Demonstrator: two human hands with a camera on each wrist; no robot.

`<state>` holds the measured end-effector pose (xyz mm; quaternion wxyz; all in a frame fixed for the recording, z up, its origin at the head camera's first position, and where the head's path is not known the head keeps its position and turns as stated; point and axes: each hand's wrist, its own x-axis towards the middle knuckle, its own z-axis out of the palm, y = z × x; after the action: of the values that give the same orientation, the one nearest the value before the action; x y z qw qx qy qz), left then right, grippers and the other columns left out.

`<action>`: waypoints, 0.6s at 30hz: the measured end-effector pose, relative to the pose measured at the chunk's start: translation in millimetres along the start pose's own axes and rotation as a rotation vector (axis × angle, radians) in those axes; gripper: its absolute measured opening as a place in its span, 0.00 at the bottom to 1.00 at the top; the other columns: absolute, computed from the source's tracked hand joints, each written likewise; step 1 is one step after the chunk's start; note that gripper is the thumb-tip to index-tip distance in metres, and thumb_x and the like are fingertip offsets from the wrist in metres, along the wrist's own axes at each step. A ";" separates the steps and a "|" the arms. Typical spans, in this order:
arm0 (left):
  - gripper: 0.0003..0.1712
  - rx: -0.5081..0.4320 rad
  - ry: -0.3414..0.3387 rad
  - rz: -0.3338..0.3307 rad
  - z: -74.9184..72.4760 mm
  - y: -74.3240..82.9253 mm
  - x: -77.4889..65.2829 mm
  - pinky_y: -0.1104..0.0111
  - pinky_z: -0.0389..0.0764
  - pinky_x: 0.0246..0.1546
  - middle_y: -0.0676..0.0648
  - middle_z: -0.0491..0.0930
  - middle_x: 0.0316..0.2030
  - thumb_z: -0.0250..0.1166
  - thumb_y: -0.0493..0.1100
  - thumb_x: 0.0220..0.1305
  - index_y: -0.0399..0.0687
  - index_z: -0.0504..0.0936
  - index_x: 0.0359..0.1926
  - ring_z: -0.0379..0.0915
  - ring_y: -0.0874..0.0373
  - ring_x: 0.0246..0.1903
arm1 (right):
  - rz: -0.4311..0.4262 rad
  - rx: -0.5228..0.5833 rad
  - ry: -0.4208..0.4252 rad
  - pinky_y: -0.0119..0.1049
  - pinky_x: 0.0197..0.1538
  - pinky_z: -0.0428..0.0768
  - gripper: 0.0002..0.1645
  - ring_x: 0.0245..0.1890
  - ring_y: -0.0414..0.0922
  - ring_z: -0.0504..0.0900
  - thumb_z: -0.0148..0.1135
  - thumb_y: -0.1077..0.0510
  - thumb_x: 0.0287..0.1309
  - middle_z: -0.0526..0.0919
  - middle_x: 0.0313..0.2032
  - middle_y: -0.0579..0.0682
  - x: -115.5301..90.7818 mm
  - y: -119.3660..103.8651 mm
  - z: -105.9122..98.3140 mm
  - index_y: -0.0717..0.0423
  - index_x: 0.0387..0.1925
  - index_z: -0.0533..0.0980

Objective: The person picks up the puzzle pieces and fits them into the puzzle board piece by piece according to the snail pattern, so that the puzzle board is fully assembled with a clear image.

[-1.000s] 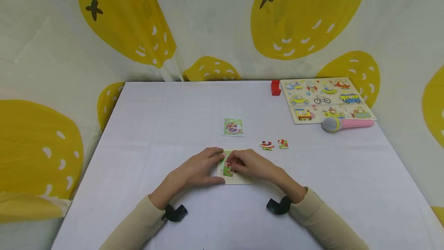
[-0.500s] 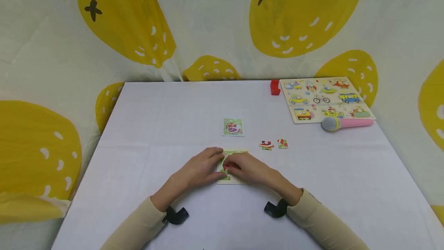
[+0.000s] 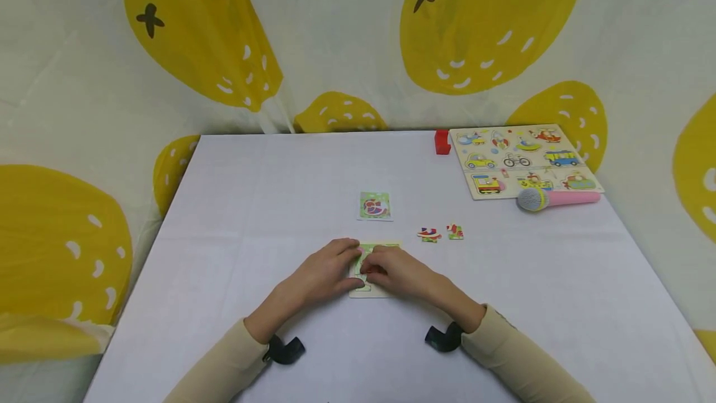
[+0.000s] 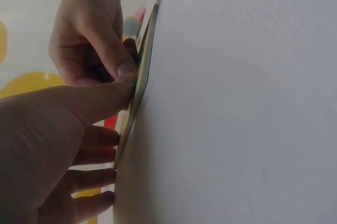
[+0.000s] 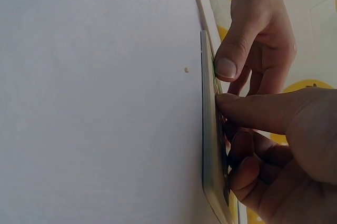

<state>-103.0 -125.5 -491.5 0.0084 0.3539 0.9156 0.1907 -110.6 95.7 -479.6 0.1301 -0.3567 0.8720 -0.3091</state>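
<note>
A pale wooden puzzle board (image 3: 383, 291) with light green printing lies on the table between both hands. My left hand (image 3: 324, 270) rests at the board's left side, its fairly straight fingers along the edge and its thumb (image 4: 108, 100) touching the board's near left part. My right hand (image 3: 405, 271) is over the board with curled fingers, pinching a small red-and-green puzzle piece that is mostly hidden under the fingertips. In the right wrist view, the right thumb (image 5: 253, 110) is against the board's face, close to the left thumb (image 5: 227, 66).
Two loose puzzle pieces, one (image 3: 429, 235) beside another (image 3: 455, 232), lie to the right. A picture card (image 3: 375, 206) lies beyond the board. At the back right are a vehicle puzzle board (image 3: 517, 160), a pink toy microphone (image 3: 570, 198) and a red block (image 3: 442, 142).
My right hand has moved slightly left with the puzzle piece, which is now mostly covered by the fingers. The left thumb has shifted farther onto the board; the other pieces have stayed put.
</note>
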 end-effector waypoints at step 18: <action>0.35 -0.002 -0.032 -0.033 1.5 0.3 0.2 0.59 0.73 0.67 0.43 0.74 0.65 0.70 0.59 0.61 0.42 0.78 0.62 0.69 0.50 0.67 | 0.077 0.052 -0.029 0.29 0.42 0.79 0.10 0.35 0.36 0.77 0.68 0.57 0.61 0.82 0.35 0.39 -2.2 2.5 -15.1 0.51 0.44 0.83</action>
<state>-102.7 -124.6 -492.8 0.0265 0.3417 0.9209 0.1856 -117.1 105.4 -469.4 0.1637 -0.3238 0.8748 -0.3212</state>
